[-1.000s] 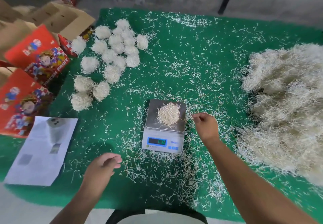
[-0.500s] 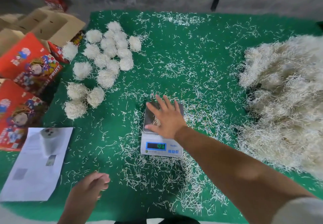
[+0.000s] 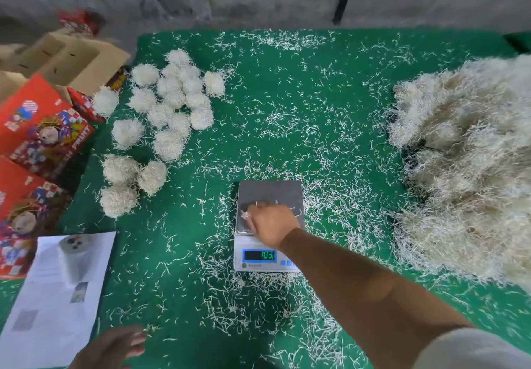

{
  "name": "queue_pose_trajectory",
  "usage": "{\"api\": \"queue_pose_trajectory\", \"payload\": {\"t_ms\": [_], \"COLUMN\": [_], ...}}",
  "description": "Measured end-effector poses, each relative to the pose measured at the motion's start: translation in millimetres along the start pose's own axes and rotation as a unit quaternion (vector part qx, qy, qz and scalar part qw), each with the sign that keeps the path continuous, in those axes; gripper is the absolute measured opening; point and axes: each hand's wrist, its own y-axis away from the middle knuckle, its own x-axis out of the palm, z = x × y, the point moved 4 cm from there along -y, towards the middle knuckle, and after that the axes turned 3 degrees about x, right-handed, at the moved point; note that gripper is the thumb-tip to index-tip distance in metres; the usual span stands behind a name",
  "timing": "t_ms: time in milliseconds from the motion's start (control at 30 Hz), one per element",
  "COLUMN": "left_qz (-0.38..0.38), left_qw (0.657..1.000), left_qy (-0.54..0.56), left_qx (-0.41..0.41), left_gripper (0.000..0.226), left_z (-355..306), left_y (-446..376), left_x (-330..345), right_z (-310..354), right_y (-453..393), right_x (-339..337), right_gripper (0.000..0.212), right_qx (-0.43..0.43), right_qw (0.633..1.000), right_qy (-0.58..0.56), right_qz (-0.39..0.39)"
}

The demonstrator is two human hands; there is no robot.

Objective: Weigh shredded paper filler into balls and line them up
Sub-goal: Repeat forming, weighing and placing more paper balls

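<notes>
Two hands show, and the scale (image 3: 268, 225) at the middle of the green mat (image 3: 316, 104) serves as landmark for all of it. Nearest the camera, well in front of the scale and to its left, the left hand (image 3: 110, 350) hovers idle with loose, relaxed fingers and carries nothing. On the scale's steel pan itself the right hand (image 3: 271, 223) is closed in a fist over the weighed portion of paper filler (image 3: 260, 204); only a few pale strands poke out past the knuckles, so the wad is mostly hidden. A printed sheet (image 3: 57, 288) lies left of the scale, with red cartons (image 3: 43, 130) beyond it at the mat's edge.

Right of the scale spreads the big loose heap (image 3: 471, 167) of shredded filler. Beyond the scale and to the left sit the finished balls (image 3: 169, 104), clustered more than strictly lined up.

Judging by its look, the filler is very light, springy and loosely tangled: it should compress easily but shed strands and puff back when released. A whole-hand scoop from beneath the wad, then rolling between both palms, seems the surest hold; pinching the edge would likely pull off only a tuft.
</notes>
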Motion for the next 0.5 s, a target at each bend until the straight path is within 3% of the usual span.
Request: {"api": "queue_pose_trajectory", "payload": {"t_ms": [67,133,233,300,400,467,500], "left_qz": [0.003,0.029,0.066,0.066,0.068,0.090,0.103], "left_qw": [1.000,0.999,0.993,0.990,0.986,0.978,0.970], "left_qy": [0.009,0.001,-0.028,-0.011,0.047,0.075,0.069], "left_qx": [0.019,0.033,0.091,0.123,0.143,0.175,0.210], "left_gripper": [0.023,0.025,0.022,0.020,0.044,0.067,0.068], "left_z": [-10.2,-33.2,-77.1,-106.2,-153.5,-179.5,-190.3], "left_y": [5.8,7.9,12.7,21.4,47.1,70.5,85.8], "left_x": [6.0,17.6,48.5,72.4,107.5,132.5,147.8], "right_z": [22.8,42.4,57.1,56.8,48.3,46.2,44.9], "right_y": [14.1,33.0,65.1,90.7,123.0,140.0,146.8], "right_x": [-2.8,-7.4,-20.0,-38.2,-65.9,-76.0,-80.3], "right_gripper": [0.041,0.046,0.029,0.018,0.035,0.042,0.043], "right_qx": [0.028,0.125,0.287,0.352,0.372,0.364,0.356], "right_qw": [0.994,0.947,0.764,0.661,0.553,0.440,0.383], "right_qy": [-0.097,-0.293,-0.577,-0.663,-0.745,-0.820,-0.852], "right_qz": [0.031,0.032,0.031,0.026,0.015,0.033,0.038]}}
